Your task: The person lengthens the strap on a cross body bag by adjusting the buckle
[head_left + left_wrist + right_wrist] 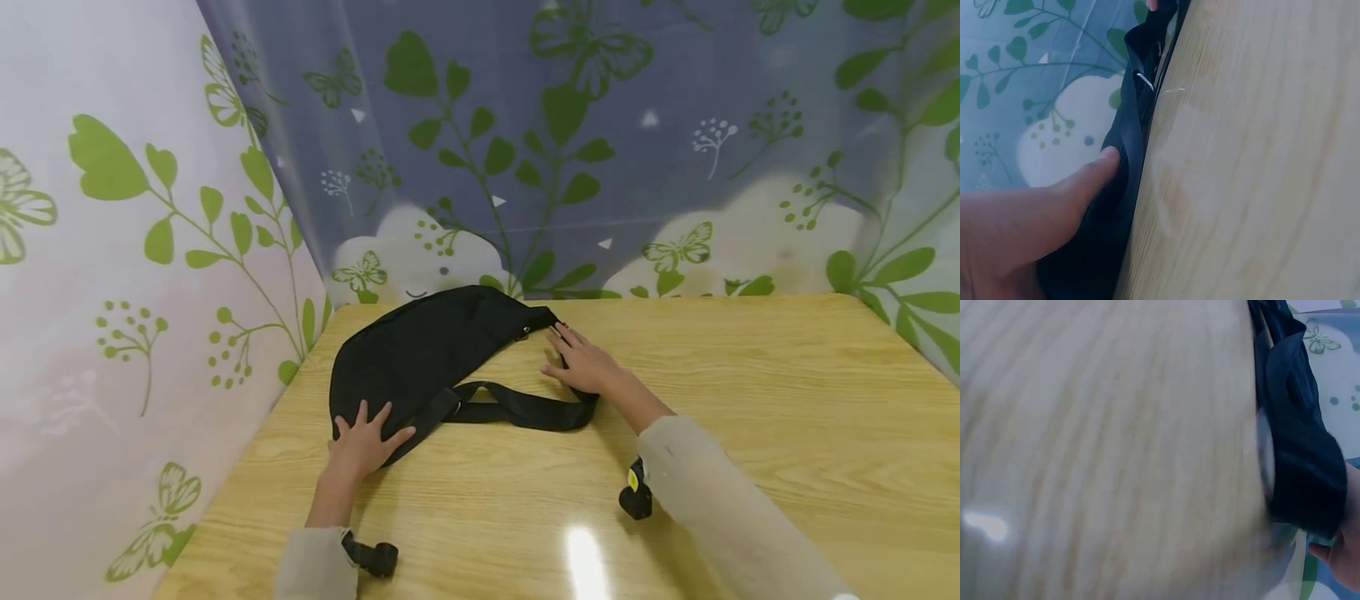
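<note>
A black waist bag (420, 342) lies flat on the table at its far left, its curved edge toward the back wall. From it a wide black strap (551, 414) loops along the front and up to the right end. My left hand (362, 450) rests with fingers spread on the bag's lower left end; in the left wrist view its thumb (1100, 169) lies against the black fabric. At the opposite end, my right hand (588, 363) touches the tapered tip and strap with fingers extended. In the right wrist view the strap (1307, 475) partly hides that hand.
The light wood table (750, 417) extends to the right and toward me. A patterned curtain (465, 167) with leaves and butterflies hangs behind it, and a similar one (150, 333) runs along the left edge. Each wrist wears a small black camera (636, 500).
</note>
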A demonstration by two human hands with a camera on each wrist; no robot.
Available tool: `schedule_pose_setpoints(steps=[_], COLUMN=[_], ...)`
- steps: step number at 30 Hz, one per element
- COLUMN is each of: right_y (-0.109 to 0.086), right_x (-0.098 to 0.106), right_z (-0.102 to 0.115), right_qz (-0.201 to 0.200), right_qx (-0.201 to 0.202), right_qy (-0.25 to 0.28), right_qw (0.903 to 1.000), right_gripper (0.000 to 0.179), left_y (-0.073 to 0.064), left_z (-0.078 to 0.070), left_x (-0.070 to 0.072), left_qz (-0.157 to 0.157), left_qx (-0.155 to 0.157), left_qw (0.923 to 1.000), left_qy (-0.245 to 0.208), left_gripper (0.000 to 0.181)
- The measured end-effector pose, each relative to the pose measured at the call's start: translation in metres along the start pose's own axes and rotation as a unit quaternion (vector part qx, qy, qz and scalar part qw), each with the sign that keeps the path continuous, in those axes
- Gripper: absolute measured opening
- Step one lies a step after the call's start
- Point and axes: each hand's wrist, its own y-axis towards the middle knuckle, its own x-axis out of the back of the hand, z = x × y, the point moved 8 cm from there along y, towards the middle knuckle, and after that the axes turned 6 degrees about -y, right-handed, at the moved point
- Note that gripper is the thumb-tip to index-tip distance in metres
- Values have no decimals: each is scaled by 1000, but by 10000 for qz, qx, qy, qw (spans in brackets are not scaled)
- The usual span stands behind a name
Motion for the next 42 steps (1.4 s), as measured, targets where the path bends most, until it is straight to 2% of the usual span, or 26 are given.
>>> schedule_pose_setpoints(steps=[8,13,20,24,29,32,35,38,42], right_y=[-20,-38,-68,-83,-91,-86,-74,-61,-48], right_x=[1,2,5,8,14,23,32,34,30], right_z=[-6,-5,-4,-2,-5,-11,-21,-36,-51], right_qz=[-272,-458,-658,-682,-787,-1072,-1239,-1180,-876], right_qx=[105,68,-268,-440,-733,-831,-796,-689,-529], right_qy=[-59,-243,-305,-309,-341,-281,-159,-110,-89], right_qw=[9996,9986,9970,9962,9936,9904,9890,9906,9947], right_gripper=[70,69,70,70,67,63,60,59,58], left_y=[10,18,32,42,50,53,54,49,32], left_z=[-8,-13,-24,-30,-35,-35,-36,-39,-45], left_x=[-2,-5,-7,-8,-12,-14,-12,-10,-8], left_qz=[-256,-287,-393,-365,-257,-256,-353,-458,-544], left_qx=[-372,-579,-1062,-1232,-1385,-1305,-1081,-731,-300], left_qw=[9983,9972,9927,9906,9884,9891,9906,9901,9874], left_qy=[358,377,409,474,561,626,758,1104,1456], left_gripper=[68,66,63,62,63,64,67,70,71])
